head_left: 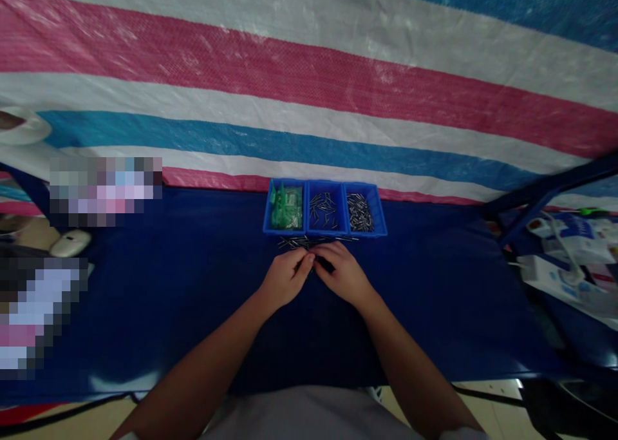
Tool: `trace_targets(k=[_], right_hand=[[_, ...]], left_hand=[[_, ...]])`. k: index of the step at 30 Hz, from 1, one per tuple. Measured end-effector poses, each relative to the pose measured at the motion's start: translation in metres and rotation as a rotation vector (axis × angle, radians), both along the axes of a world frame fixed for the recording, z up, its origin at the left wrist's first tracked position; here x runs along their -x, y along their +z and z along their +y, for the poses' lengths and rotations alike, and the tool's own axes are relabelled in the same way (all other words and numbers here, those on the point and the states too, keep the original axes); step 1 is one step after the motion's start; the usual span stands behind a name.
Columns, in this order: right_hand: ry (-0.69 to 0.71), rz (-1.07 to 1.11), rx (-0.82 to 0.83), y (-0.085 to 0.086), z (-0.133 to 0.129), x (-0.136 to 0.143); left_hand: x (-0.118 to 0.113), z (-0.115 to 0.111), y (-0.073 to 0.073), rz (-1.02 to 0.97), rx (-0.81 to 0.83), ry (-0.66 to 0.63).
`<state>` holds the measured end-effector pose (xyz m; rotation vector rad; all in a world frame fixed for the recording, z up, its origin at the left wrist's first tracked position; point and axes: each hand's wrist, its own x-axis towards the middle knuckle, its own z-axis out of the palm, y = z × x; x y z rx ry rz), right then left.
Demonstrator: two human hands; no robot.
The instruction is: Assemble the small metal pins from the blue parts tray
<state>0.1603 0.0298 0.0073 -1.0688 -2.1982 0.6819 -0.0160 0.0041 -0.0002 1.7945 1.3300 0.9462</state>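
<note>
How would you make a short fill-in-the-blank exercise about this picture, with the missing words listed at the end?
1. The blue bin row has ____ compartments.
2. The green plastic lies in the compartment at the picture's ____ end.
3. Of the middle and right compartments, the ____ one holds more small metal pieces.
4. Seen from the left hand and right hand, the bin row is on the ____ (near or far) side of the loose rods.

Missing words: three; left; right; far.

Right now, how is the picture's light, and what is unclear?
In the head view, the table is dim, with glare at its near edge; details between the left hand and right hand are too dark to tell; pixel blocks hide parts at left.
</note>
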Motion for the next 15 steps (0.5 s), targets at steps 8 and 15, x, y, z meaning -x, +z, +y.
trace_targets(k=[8, 15], right_hand=[[0.003, 0.013, 0.020, -0.0050, 0.0019, 0.0014], [0.006, 0.031, 0.038, -0.0024, 0.0016, 0.0014]], left_hand=[[-0.0003, -0.0008, 0.0018, 0.024, 0.008, -0.018], [-0.0007, -0.0004, 0.0031, 0.028, 0.025, -0.020]])
